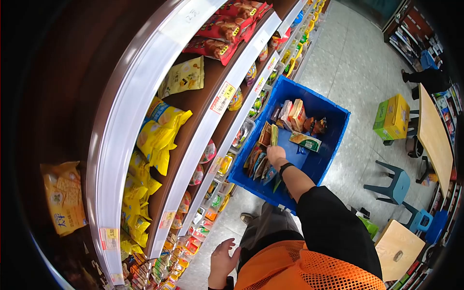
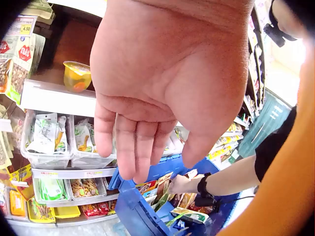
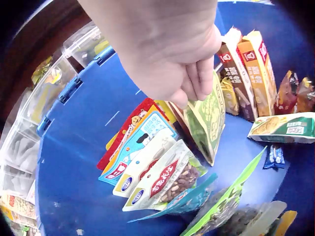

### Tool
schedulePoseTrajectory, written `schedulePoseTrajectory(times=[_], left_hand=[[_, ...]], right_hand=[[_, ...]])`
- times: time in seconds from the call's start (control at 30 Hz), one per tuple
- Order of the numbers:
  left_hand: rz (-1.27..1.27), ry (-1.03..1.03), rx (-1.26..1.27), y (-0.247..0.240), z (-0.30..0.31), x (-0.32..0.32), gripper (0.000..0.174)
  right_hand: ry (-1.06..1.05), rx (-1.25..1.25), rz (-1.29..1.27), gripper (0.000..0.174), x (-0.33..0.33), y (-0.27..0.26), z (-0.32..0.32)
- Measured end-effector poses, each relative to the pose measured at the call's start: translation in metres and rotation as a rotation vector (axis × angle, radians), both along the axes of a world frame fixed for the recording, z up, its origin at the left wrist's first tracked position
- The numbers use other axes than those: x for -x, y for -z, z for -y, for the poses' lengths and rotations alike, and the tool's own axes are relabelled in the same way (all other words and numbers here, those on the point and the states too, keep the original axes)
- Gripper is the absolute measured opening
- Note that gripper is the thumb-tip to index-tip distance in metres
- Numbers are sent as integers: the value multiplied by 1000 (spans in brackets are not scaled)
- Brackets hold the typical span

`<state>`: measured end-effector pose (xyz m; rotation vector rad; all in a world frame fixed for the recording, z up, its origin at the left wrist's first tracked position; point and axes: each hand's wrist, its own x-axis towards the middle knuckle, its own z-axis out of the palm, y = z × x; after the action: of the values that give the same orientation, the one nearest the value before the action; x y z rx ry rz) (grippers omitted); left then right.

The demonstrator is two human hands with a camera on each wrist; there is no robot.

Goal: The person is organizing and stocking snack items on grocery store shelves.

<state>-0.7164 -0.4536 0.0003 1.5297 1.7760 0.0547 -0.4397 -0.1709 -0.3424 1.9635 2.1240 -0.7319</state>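
Note:
My right hand (image 1: pixel 277 156) reaches down into a blue plastic crate (image 1: pixel 333 108) that stands on the floor. In the right wrist view its curled fingers and thumb pinch the top edge of a green snack bag (image 3: pixel 209 123), which stands on end. Beside that bag lean several snack pouches in a row, among them a white pouch with beans (image 3: pixel 162 179) and a light blue pouch (image 3: pixel 142 142). Across the crate are an orange box (image 3: pixel 258 73) and a green and white biscuit pack (image 3: pixel 290 128). My left hand (image 1: pixel 223 261) hangs near my body, fingers loosely bent, holding nothing.
Store shelves on the left carry yellow bags (image 1: pixel 162 130), red bags (image 1: pixel 217 29) and clear bins of snacks (image 2: pixel 47 142). On the right stand a yellow-green carton (image 1: pixel 391 118), a teal stool (image 1: pixel 394 183) and a wooden table (image 1: pixel 432 130).

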Motion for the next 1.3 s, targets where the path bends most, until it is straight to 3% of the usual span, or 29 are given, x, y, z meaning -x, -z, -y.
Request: schedulePoseTrajectory(times=[0.07,0.3,0.4,0.47,0.53,0.67,0.73,0.83,0.87,0.93,0.97,1.0,1.07,1.1,1.13,1.23,1.3], left_hand=[[2,24,-17,0,3,6,40],[28,109,-148,-6,14,35,38],[145,162,-340,-8,21,59,37],[161,160,-423,-18,25,78,37],[271,225,-565,-32,32,98,36],[390,120,-701,-52,65,150,34],[428,60,-796,-55,86,188,32],[628,-392,-557,-52,117,235,28],[630,-406,-574,-53,130,250,28],[748,-313,-459,-43,136,279,37],[854,-182,-396,-37,143,291,53],[865,-181,-403,-28,149,296,53],[1516,-231,-169,-12,171,298,61],[1664,-298,-26,-11,185,302,74],[1681,-306,-16,-13,196,306,74],[1652,-314,-306,-31,219,319,66],[1586,-406,-384,-32,233,335,59]], right_hand=[[144,-60,-15,20,-10,-13,2],[189,-371,-12,16,-38,-112,47],[156,-568,-20,18,-29,-212,88],[53,-683,-65,6,-7,-291,123],[-61,-918,-274,8,26,-351,156],[-250,-1019,-452,11,105,-445,222],[-285,-924,-552,10,133,-475,255],[-471,-794,-742,10,175,-509,285],[-493,-798,-743,10,191,-520,296],[-674,-644,-1097,11,229,-539,309],[-729,-614,-1201,13,248,-542,313],[-797,-565,-1205,13,264,-549,316],[-862,-392,-1306,12,298,-552,321],[-872,-315,-1351,11,313,-552,321],[-884,-237,-1395,11,326,-549,318],[-714,-55,-1476,13,353,-524,305],[-612,23,-1514,35,371,-499,300]])
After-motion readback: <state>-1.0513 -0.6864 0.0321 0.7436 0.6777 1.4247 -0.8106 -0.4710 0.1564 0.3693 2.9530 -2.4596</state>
